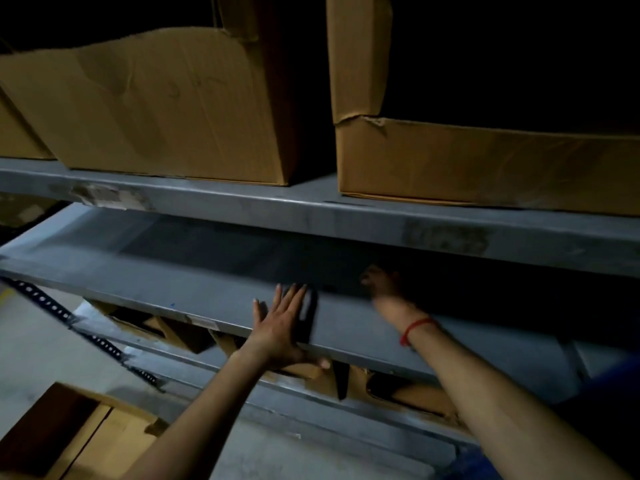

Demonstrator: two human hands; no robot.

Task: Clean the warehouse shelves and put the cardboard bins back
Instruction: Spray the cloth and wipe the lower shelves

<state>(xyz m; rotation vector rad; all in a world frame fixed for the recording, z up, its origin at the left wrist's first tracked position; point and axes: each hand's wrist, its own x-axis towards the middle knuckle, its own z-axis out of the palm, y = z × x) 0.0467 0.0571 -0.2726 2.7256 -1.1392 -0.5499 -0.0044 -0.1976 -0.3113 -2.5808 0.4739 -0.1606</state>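
Observation:
A grey metal shelf (180,289) runs across the middle of the head view, bare of bins. My left hand (282,327) lies flat on its front edge, fingers straight and the thumb hooked under the lip. My right hand (381,282) reaches further in over the shelf, blurred and in deep shadow; whether it holds anything cannot be made out. A red string circles my right wrist. On the shelf above stand cardboard bins: a cut-front one (156,109) on the left and a lower, wider one (485,157) on the right.
The upper shelf beam (311,209) overhangs the space where my hands are. Below the grey shelf, more cardboard bins (311,372) show on a lower level. An open cardboard box (79,434) stands on the floor at the bottom left, beside a perforated steel upright (86,330).

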